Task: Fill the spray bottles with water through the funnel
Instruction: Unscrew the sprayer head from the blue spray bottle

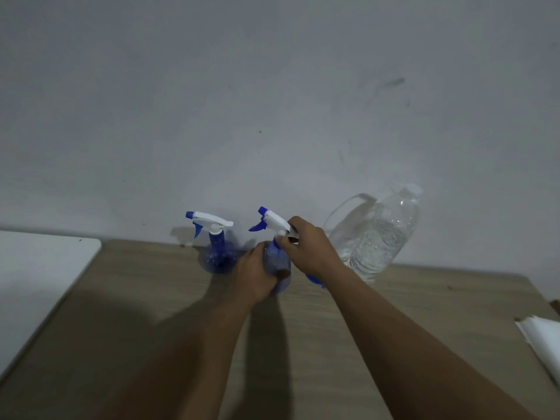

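Both forearms are reaching forward from the bottom edge across a tan wood-grain tabletop, casting dark shadows on it. No brand, label or writing is showing clearly enough to read on anything. A grey-white wall, lightly scuffed, is standing right behind the tabletop's far edge. A white surface is lying beside the tabletop on the left, and white paper is sitting at its right edge.

The left hand is wrapping its fingers around the body of the near spray bottle, which is standing at the middle of the tabletop. The right hand is closing its fingers on that bottle's white trigger head, at the neck. A second spray bottle, blue with a white head, is standing just to the left, by the wall. A clear water jug, partly full, is standing to the right. Something blue, mostly hidden, is peeking out under the right wrist.
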